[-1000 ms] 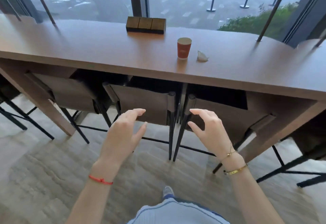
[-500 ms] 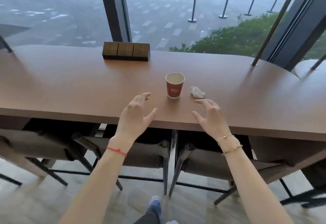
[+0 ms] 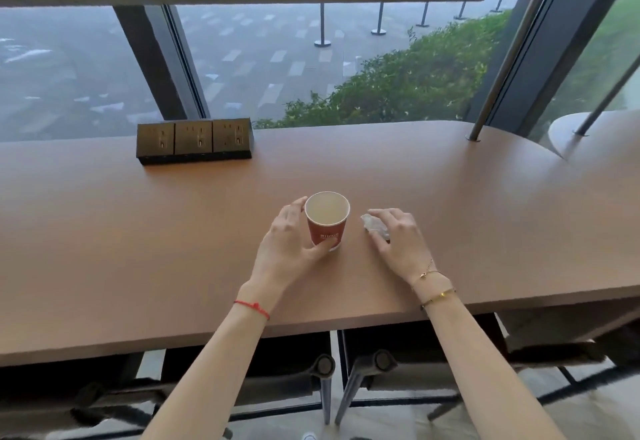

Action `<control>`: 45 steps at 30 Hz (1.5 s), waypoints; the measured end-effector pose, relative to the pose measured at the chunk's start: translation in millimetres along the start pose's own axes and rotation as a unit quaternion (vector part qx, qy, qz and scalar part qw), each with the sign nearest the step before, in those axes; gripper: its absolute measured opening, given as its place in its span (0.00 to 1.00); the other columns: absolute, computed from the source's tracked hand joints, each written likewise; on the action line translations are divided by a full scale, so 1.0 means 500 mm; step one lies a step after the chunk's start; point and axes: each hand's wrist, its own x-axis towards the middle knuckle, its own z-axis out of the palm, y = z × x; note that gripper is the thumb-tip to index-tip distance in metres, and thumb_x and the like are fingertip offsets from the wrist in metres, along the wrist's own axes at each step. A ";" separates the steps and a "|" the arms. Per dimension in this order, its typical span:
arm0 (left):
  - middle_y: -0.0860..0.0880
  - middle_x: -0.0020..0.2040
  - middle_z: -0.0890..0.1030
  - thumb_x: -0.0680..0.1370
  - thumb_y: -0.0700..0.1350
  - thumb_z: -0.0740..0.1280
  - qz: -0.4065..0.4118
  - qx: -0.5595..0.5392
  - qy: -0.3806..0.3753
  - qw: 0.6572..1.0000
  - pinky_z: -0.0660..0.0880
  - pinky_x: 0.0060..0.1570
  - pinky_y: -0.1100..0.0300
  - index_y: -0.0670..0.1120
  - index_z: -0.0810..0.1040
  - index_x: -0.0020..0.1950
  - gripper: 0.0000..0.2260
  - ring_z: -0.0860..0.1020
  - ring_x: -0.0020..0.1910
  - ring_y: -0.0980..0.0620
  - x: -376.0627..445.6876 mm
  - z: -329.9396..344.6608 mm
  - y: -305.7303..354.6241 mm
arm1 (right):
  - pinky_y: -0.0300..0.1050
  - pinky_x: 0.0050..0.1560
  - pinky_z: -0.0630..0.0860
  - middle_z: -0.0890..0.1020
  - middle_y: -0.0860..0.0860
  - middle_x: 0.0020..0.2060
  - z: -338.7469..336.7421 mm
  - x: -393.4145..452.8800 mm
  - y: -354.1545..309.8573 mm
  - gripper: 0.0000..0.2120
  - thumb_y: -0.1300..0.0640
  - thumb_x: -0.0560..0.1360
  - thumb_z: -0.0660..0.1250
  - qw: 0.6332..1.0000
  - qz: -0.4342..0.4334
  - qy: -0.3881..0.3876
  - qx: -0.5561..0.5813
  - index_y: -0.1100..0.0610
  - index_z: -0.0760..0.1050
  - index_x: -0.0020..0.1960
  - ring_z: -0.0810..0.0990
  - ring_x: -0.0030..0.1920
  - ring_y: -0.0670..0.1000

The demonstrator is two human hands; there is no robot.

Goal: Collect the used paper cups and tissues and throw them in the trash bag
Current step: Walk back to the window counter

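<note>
A red paper cup (image 3: pixel 327 223) stands upright on the brown counter (image 3: pixel 138 231), its pale inside showing. My left hand (image 3: pixel 289 244) curls around the cup's left side, with the thumb on its lower front and the fingers at the rim behind. Just to the right lies a small crumpled white tissue (image 3: pixel 372 225). My right hand (image 3: pixel 398 240) lies spread over the tissue, which sits between the index finger and the thumb, fingertips touching it. No trash bag is in view.
A black block of three power sockets (image 3: pixel 194 140) sits at the back left of the counter. A slanted metal rod (image 3: pixel 502 65) meets the counter at the back right. Dark stools (image 3: pixel 325 370) are tucked under the near edge. Windows run behind.
Both hands moved forward over the counter. The left hand has reached the cup and closed around it. The right hand has come down onto the tissue. The view has moved closer.
</note>
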 end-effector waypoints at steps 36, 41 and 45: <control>0.61 0.53 0.75 0.65 0.59 0.77 -0.059 -0.027 0.112 0.992 0.76 0.47 0.62 0.57 0.67 0.62 0.31 0.76 0.49 0.61 -0.167 -0.007 0.068 | 0.30 0.41 0.68 0.77 0.45 0.39 -0.044 -0.114 0.023 0.02 0.56 0.74 0.69 0.989 -0.099 0.010 0.108 0.54 0.77 0.46 0.73 0.41 0.44; 0.62 0.52 0.75 0.64 0.60 0.76 -0.086 -0.012 0.141 0.986 0.70 0.45 0.77 0.56 0.66 0.62 0.32 0.77 0.49 0.63 -0.276 -0.017 0.089 | 0.30 0.43 0.72 0.77 0.45 0.41 -0.055 -0.180 0.005 0.05 0.57 0.74 0.70 0.979 -0.141 -0.048 0.137 0.53 0.76 0.49 0.75 0.42 0.43; 0.64 0.52 0.75 0.65 0.57 0.77 -0.124 -0.011 0.189 0.974 0.69 0.46 0.78 0.56 0.67 0.62 0.31 0.75 0.52 0.66 -0.376 -0.024 0.099 | 0.37 0.45 0.74 0.77 0.46 0.42 -0.045 -0.225 -0.019 0.07 0.60 0.73 0.70 0.967 -0.177 -0.101 0.151 0.53 0.76 0.50 0.75 0.44 0.45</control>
